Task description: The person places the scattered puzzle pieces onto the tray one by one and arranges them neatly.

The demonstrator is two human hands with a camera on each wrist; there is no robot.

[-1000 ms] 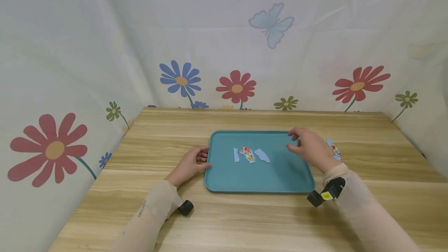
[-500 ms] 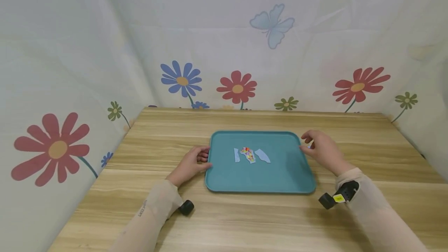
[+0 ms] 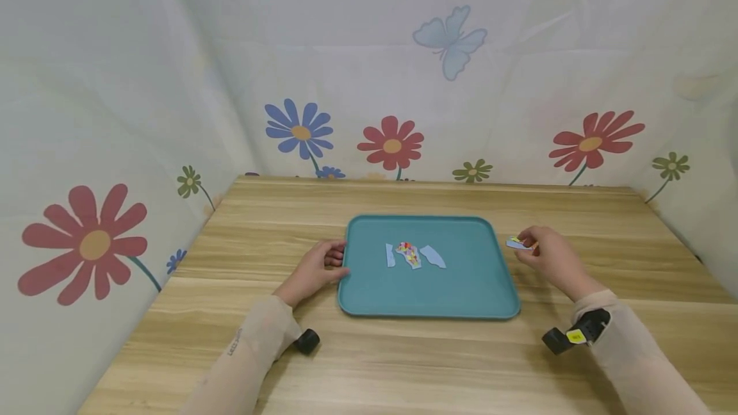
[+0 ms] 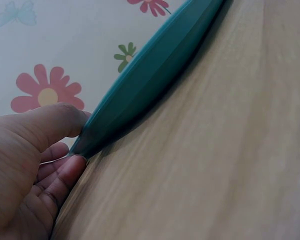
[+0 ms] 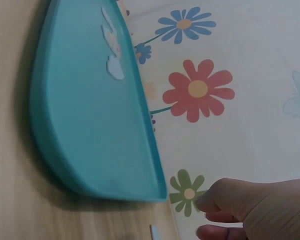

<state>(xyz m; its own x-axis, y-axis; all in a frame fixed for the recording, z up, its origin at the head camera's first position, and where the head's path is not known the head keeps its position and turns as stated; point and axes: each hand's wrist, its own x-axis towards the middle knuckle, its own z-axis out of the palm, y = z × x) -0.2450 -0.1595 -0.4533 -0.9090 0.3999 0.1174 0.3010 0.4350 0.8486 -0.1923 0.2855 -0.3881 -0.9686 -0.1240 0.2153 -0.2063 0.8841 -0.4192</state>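
At the left side of the teal tray [image 3: 438, 300], my left hand [image 3: 308, 274] holds the rim with thumb and curled fingers; the left wrist view shows the tray's edge [image 4: 135, 85] between them. Three cut pieces lie in the tray: a narrow pale blue strip [image 3: 389, 255], a wavy multicoloured piece [image 3: 409, 255] and a pale blue curved piece [image 3: 433, 257]. Right of the tray, my right hand [image 3: 553, 261] is over more cut pieces [image 3: 517, 243], blue with coloured patches. Its thumb and fingers stand apart around them. The hand hides part of these pieces.
A wooden table [image 3: 403, 364] lies under the tray. Behind and at the sides hangs a white cloth [image 3: 346, 50] printed with flowers and a butterfly. A black wrist camera [image 3: 556, 340] sticks out from the right sleeve, and another camera [image 3: 307, 342] from the left.
My right hand has moved right, from above the tray's right side to the cut pieces beside it. The left hand and the tray have stayed in place.
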